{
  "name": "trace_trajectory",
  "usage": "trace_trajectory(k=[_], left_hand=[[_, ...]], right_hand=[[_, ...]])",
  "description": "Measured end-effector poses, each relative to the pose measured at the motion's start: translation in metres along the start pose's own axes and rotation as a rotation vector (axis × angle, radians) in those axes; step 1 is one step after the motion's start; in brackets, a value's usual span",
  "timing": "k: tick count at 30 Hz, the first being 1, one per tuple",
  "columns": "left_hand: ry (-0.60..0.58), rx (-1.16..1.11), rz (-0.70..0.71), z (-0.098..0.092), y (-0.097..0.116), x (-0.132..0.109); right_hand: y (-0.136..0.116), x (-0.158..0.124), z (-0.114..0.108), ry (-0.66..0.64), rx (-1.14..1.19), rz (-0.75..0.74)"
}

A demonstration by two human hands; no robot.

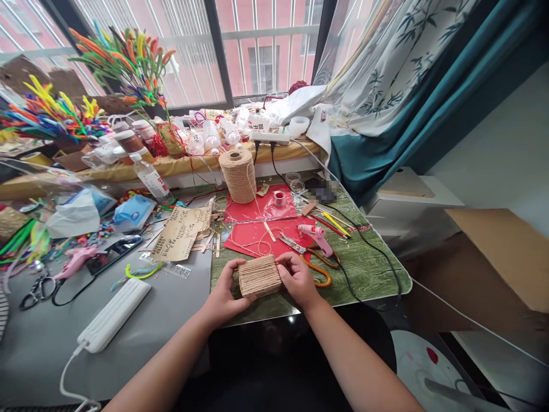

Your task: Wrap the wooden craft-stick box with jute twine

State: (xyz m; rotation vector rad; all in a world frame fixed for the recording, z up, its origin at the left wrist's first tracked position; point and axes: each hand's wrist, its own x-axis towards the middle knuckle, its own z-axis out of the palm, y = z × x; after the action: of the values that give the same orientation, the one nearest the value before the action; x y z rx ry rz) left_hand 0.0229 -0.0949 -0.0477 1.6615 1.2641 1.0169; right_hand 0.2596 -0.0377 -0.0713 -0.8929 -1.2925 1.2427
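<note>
A small box wrapped in rows of jute twine (pixel 260 276) is held above the near edge of the green table. My left hand (pixel 226 294) grips its left end, thumb along the front underside and fingers at the back. My right hand (pixel 298 279) closes on its right end, with fingertips at the upper corner; whether they also pinch the loose strand I cannot tell. Behind stands a large spool of jute twine (pixel 238 177), its strand trailing over red sheets (pixel 244 237). Just beyond my right hand lie orange-handled scissors (pixel 319 276) and a pink glue gun (pixel 317 236).
Sandpaper sheets (pixel 182 232) and wooden sticks lie left of the spool. A white power strip (pixel 115 315), another pink glue gun (pixel 77 260) and small scissors (pixel 39 290) rest on the grey surface. A black cable (pixel 373 220) crosses the table's right side. Bottles (pixel 150 177) stand behind.
</note>
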Motion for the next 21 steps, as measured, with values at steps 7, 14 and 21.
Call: trace_trajectory(k=[7,14,21], left_hand=[[0.014,-0.001,0.007,-0.008,-0.007,0.001],[0.024,0.054,0.021,-0.007,-0.003,0.0],[-0.075,0.479,0.119,-0.024,0.034,0.013]], right_hand=[[-0.014,-0.002,0.0,-0.025,-0.175,-0.163],[-0.01,0.0,0.002,-0.009,-0.218,-0.16],[-0.005,0.003,0.005,-0.05,-0.054,-0.001]])
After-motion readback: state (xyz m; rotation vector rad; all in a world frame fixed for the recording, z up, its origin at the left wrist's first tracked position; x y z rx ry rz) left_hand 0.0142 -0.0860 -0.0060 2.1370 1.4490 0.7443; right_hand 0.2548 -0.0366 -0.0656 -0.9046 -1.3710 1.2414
